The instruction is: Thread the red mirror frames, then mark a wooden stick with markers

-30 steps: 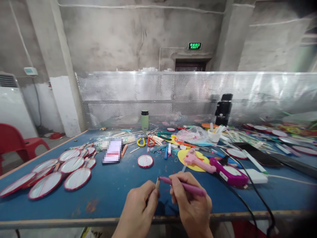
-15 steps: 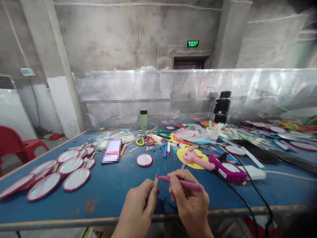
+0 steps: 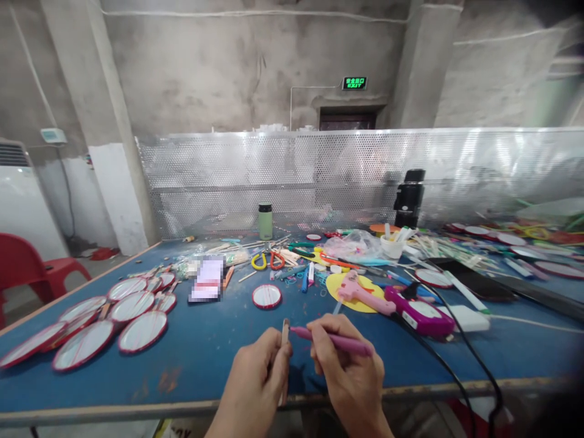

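The left fingers [image 3: 279,360] are pinched narrow on a thin, flat, pale wooden stick [image 3: 285,333], held near upright, its top end poking out above them and its lower end showing below the hand. The right fingers [image 3: 323,344] are closed in a writing grip around a slim pink plastic marker pen [image 3: 349,344]. Its tip points left at the stick's upper part, where a dark spot shows; whether tip and wood touch or sit just apart, I cannot tell. Both hands are raised over the near edge of the blue-topped counter [image 3: 205,347].

The step in hand looks like marking or colouring the stick's top end. The next move calls for a steady left pinch, kept below the tip, and light, short strokes from the right; pressing hard could tip so thin a piece over in the grip.

Just beyond the fingers lies a round white disc with a red rim [image 3: 267,296]. Out to their left is a cluster of similar red-rimmed discs [image 3: 142,331]. Ahead and right of the right fingers, a pale pink glue gun [image 3: 353,289] rests across a flat yellow disc [image 3: 336,283], with a glossy purple box-shaped device [image 3: 422,316] beside it.
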`<state>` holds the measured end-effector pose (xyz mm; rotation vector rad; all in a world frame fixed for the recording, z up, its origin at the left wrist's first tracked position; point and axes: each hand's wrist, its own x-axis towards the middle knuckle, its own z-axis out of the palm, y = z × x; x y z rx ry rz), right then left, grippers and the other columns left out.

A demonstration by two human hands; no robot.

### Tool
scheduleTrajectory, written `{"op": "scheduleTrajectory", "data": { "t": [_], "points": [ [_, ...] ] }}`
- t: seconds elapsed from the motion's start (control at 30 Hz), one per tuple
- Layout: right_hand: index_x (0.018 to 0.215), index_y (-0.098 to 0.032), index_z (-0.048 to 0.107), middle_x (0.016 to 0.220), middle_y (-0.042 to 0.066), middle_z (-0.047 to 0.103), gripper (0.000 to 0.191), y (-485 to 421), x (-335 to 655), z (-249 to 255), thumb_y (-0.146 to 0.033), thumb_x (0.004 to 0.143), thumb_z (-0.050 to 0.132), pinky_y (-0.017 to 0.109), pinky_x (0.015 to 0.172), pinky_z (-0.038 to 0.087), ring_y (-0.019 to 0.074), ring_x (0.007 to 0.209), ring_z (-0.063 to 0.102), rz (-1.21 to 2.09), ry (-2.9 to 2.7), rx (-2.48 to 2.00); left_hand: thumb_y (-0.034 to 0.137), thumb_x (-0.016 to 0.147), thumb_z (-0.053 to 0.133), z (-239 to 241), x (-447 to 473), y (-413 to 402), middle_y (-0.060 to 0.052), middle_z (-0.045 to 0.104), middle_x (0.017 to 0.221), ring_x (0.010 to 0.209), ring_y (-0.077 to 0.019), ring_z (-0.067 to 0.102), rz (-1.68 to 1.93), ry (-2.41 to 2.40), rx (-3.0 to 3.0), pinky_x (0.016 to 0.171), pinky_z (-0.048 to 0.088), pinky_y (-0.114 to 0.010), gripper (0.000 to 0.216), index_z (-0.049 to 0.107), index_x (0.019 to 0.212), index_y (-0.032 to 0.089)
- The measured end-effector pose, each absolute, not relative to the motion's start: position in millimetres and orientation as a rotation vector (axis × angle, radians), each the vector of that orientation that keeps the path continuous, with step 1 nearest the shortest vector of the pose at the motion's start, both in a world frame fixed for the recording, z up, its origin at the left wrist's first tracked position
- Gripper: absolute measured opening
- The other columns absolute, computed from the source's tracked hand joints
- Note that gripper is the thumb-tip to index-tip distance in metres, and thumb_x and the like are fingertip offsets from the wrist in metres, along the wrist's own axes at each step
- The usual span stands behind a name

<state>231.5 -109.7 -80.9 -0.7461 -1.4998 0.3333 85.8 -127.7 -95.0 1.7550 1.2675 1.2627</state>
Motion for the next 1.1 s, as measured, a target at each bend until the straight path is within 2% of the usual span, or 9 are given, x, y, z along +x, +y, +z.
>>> {"op": "scheduleTrajectory", "data": {
  "t": [0.2, 0.77, 1.1],
  "points": [
    [0.079, -0.022, 0.068, 0.062, -0.003, 0.062, 0.024, -108.9, 232.4, -84.8, -0.027, 0.098, 0.055, 0.017, 0.038, 0.04, 0.0078, 0.04, 0.047, 0.364, -1.553, -0.751, 0.046, 0.099, 0.039, -99.7, 86.6, -126.9, 0.007, 0.043, 0.049, 0.045, -0.0122, 0.04, 1.251, 1.311, 1.782, 0.047, 0.03, -0.021, 0.035, 0.044, 0.071, 0.025],
    [0.078, -0.022, 0.067, 0.06, -0.003, 0.061, 0.023, -109.3, 230.6, -79.8, -0.026, 0.097, 0.055, 0.017, 0.036, 0.039, 0.0079, 0.038, 0.048, 0.305, -1.582, -0.752, 0.04, 0.098, 0.041, -98.9, 85.6, -127.1, 0.007, 0.042, 0.05, 0.046, -0.0119, 0.038, 1.261, 1.318, 1.803, 0.047, 0.028, -0.021, 0.032, 0.042, 0.07, 0.025],
    [0.079, -0.022, 0.067, 0.062, -0.003, 0.063, 0.021, -108.9, 229.7, -81.1, -0.025, 0.097, 0.056, 0.016, 0.036, 0.039, 0.0074, 0.038, 0.048, 0.343, -1.58, -0.737, 0.033, 0.098, 0.042, -91.6, 82.7, -128.7, 0.006, 0.046, 0.053, 0.049, -0.0126, 0.043, 1.183, 1.351, 1.865, 0.051, 0.031, -0.022, 0.03, 0.041, 0.07, 0.025]
  ]
}}
